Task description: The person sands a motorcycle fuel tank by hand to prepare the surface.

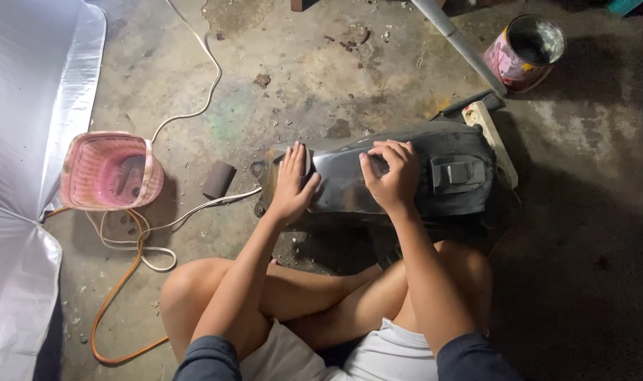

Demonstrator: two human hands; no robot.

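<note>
Head view: a person sits cross-legged on a concrete floor point(378, 70), both hands on a dark curved panel point(406, 176) lying across the floor just ahead of the knees.
Left hand point(291, 185): flat, fingers spread and open, palm pressed on the panel's worn end; it clamps nothing.
Right hand point(392, 173): fingers curled together, pressing down on the panel's grey middle; whether a small piece of abrasive sits under them, I cannot tell.
Panel: lies lengthwise under both hands, its raised black latch plate point(457, 173) just beyond the right hand.
Risk: the panel looks to be steadied only by the left palm, so a hard push could make it slide or rock on the gritty floor.
Around: a brown roll point(218, 180) and a pink basket point(110, 171) lie further out past the left hand; white cord point(194, 113) and orange cable point(117, 289) trail near the left knee.
Far side: paint can point(524, 51) and metal pole point(457, 42) beyond the right hand.
Obstruction: a power strip point(492, 137) touches the panel's far end.
</note>
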